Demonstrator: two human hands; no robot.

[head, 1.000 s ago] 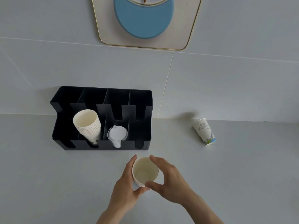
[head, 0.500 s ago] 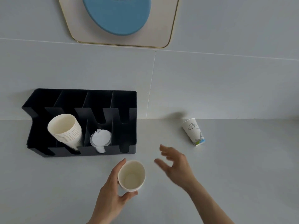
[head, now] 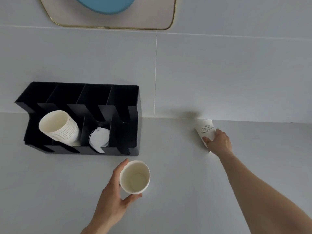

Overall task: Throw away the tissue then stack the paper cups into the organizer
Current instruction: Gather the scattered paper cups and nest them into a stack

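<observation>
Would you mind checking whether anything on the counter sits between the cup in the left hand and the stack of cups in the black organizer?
Nothing visible does. The left hand holds the plain white paper cup just in front of the black plastic organizer, with bare grey counter between it and the tilted stack of white paper cups.

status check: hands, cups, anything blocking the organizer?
Left hand shut on plain cup, upright. Right hand closing on printed cup by the wall. Organizer holds cup stack and lids; path clear.
</observation>
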